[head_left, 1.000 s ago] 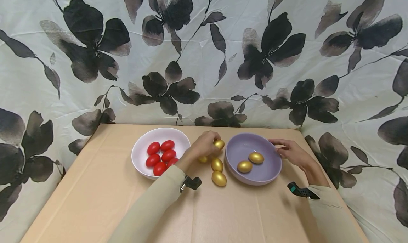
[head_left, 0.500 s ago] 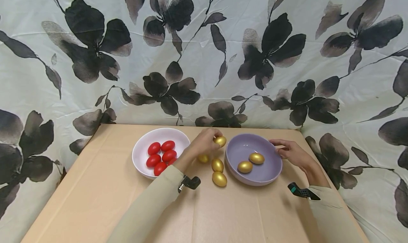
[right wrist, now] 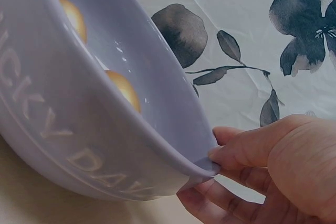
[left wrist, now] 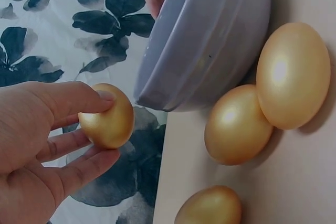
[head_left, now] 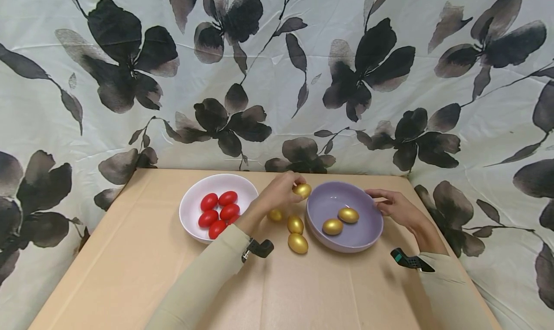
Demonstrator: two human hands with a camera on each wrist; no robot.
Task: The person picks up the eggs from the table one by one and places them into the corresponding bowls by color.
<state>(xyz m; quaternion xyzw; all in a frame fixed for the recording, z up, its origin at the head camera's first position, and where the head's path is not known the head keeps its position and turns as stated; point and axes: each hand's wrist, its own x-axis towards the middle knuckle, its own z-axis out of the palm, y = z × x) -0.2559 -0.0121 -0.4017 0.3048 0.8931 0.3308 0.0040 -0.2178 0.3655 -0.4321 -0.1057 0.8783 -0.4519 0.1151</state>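
My left hand [head_left: 283,190] pinches a golden egg [left wrist: 108,120] between thumb and fingers, held up beside the left rim of the purple bowl [head_left: 316,234]. Two golden eggs [head_left: 348,215] lie inside that bowl. At its right rim, my right hand [head_left: 398,207] grips the edge, thumb on the inner side and fingers outside, as the right wrist view shows. Below my left hand, several golden eggs [head_left: 297,243] rest on the table, to the left of the purple bowl; one of them is partly covered by the hand in the head view.
A white bowl [head_left: 190,200] with several red eggs [head_left: 208,218] stands on the left of the table [head_left: 130,262], partly behind my left forearm. Behind the table hangs a floral cloth [head_left: 268,104].
My left hand has lifted the golden egg and carried it slightly right, toward the purple bowl's rim. My right hand stays at the bowl's edge.
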